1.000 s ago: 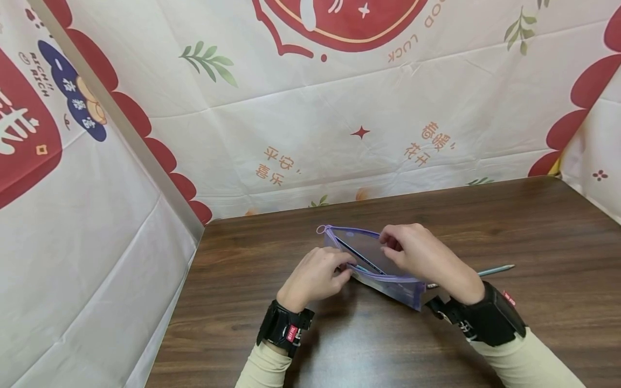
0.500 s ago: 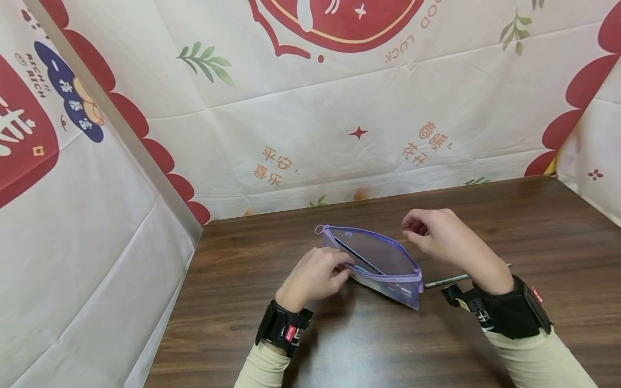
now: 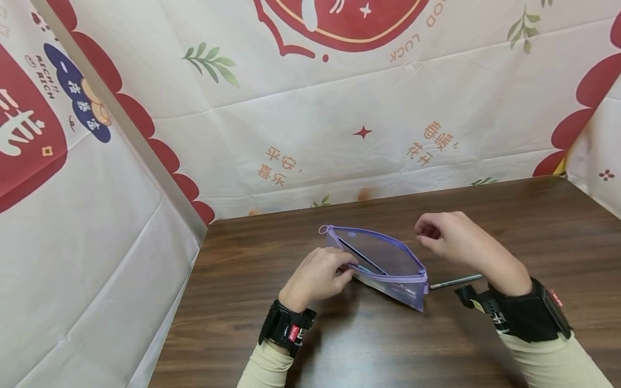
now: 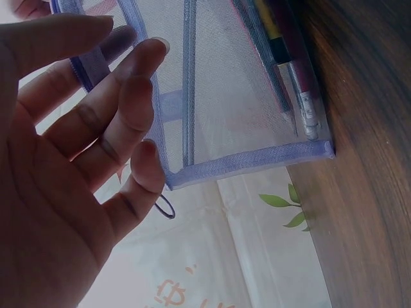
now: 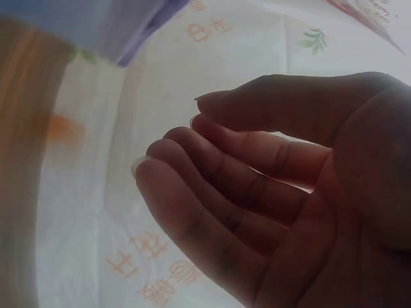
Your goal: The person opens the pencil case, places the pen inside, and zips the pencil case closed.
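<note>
A purple mesh pencil case (image 3: 412,293) stands on the table with its zip undone and its mouth gaping upward. My left hand (image 3: 317,274) pinches the near zip edge between thumb and fingers, toward its left end. Through the mesh, in the left wrist view, several pens and pencils (image 4: 275,48) show inside, one slim dark pencil (image 4: 189,83) apart from the others. Right of the case my right hand (image 3: 448,235) hovers over the table, fingers loosely curled with nothing between them. Partly behind the right wrist, a pencil (image 3: 456,282) lies on the table by the case's right corner.
The brown wooden table (image 3: 252,318) ends at the back against a printed white cloth (image 3: 315,118). Another cloth panel (image 3: 121,258) closes off the left side, and one more stands at the far right.
My right hand has come out from over the case's mouth and moved right, so the case's right end shows. The left hand keeps its hold on the edge.
</note>
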Demonstrator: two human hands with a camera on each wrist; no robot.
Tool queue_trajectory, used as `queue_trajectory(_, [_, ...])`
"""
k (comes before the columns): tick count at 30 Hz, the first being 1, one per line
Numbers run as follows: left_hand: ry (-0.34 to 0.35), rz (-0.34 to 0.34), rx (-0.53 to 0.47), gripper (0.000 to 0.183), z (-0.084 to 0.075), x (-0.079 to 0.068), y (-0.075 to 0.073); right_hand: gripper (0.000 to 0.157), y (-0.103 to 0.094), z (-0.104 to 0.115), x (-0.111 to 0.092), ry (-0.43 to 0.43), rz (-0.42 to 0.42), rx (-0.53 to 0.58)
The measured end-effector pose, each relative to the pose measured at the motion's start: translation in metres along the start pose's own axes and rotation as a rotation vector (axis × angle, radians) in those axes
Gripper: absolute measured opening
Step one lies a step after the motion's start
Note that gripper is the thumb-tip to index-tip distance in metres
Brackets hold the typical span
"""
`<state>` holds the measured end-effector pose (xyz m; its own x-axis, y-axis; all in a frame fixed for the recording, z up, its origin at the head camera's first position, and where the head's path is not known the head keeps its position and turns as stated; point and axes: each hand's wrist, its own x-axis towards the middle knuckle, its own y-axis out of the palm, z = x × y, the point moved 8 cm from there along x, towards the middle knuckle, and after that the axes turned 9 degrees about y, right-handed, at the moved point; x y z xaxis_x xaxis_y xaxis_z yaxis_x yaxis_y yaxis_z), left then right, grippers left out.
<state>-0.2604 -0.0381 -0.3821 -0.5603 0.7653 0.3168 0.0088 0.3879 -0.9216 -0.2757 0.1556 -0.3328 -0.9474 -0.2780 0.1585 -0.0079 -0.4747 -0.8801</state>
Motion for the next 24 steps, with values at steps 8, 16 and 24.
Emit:
queue_trajectory(8, [0.000, -0.007, -0.005, 0.016, -0.001, -0.001, -0.001, 0.005, 0.005, -0.023, -0.011, 0.019, 0.039, -0.035])
queue_trajectory(16, [0.004, -0.014, 0.002, 0.016, 0.000, -0.003, -0.001, 0.008, 0.014, -0.051, -0.014, 0.084, 0.159, -0.021])
queue_trajectory(24, [0.021, -0.015, 0.022, 0.015, -0.003, 0.000, 0.000, 0.009, 0.032, -0.072, -0.019, 0.120, 0.293, -0.011])
